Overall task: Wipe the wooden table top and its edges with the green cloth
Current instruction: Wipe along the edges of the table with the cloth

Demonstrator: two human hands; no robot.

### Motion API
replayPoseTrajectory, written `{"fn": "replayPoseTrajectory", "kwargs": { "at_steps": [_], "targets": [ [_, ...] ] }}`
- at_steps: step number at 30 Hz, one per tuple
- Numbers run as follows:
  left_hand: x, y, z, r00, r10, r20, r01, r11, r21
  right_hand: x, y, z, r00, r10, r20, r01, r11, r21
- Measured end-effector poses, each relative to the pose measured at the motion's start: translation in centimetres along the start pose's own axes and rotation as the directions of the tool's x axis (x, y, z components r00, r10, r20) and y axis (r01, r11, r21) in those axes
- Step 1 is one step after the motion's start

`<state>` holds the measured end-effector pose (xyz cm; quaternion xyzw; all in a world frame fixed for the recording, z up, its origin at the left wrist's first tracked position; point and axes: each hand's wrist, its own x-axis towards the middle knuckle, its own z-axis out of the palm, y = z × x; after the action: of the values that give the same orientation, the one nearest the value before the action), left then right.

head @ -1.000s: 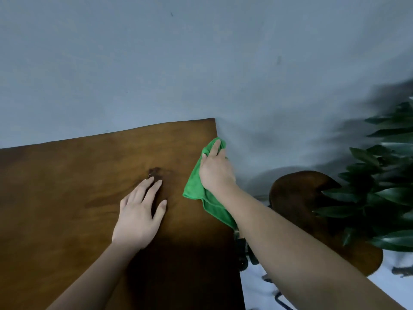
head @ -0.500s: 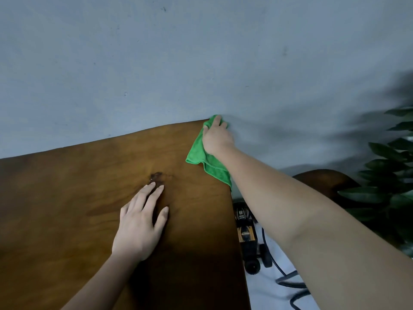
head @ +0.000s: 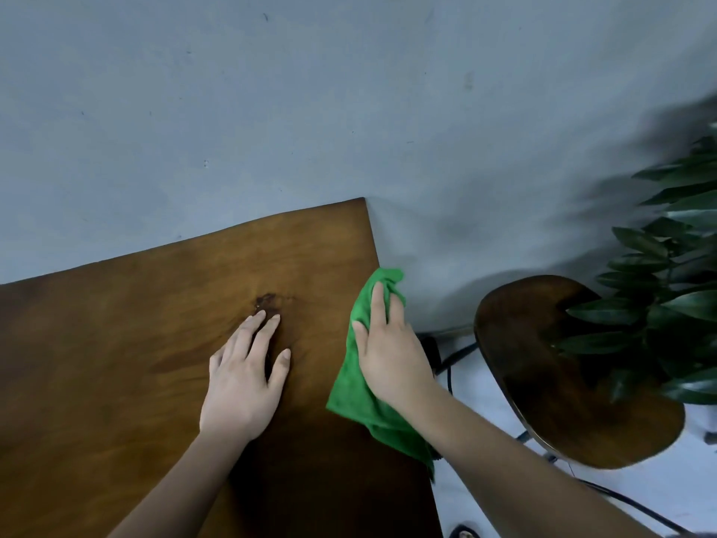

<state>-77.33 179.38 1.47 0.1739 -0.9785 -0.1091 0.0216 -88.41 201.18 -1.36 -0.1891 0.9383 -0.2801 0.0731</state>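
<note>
Head view: right hand point(head: 392, 355) grips green cloth point(head: 348, 388); left hand point(head: 243, 380) flat.

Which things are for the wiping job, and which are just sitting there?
For the job: wooden table; green cloth, held by the right hand at the table's right edge; left hand, flat on the top.
Just there: wooden chair seat, leafy plant, black cables, grey wall.
</note>
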Motion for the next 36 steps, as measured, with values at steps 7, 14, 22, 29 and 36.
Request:
{"fn": "replayPoseTrajectory", "kwargs": {
  "at_steps": [7,14,22,29,36],
  "targets": [
    [0.1,0.1,-0.1,1.000,-0.002,-0.006,0.002,1.000,0.009,2.5,0.0,0.0,1.000,0.004,-0.008,-0.004,1.000,-0.015],
    [0.4,0.0,0.0,0.999,-0.026,0.026,0.025,0.999,0.030,14.2,-1.2,-0.1,0.994,0.105,0.019,-0.105,0.994,0.016],
    [0.5,0.1,-0.2,0.999,-0.032,0.044,0.030,0.999,0.040,23.0,-2.3,-0.7,0.979,0.205,-0.025,-0.202,0.976,0.075],
    [0.3,0.0,-0.1,0.999,-0.009,0.034,0.008,0.999,0.035,20.8,-1.6,-0.3,0.976,0.216,-0.013,-0.214,0.973,0.082],
    [-0.3,-0.4,0.2,0.998,0.057,-0.007,-0.056,0.998,0.031,8.3,-1.1,0.1,0.974,0.222,-0.050,-0.220,0.975,0.039]
  ]
}}
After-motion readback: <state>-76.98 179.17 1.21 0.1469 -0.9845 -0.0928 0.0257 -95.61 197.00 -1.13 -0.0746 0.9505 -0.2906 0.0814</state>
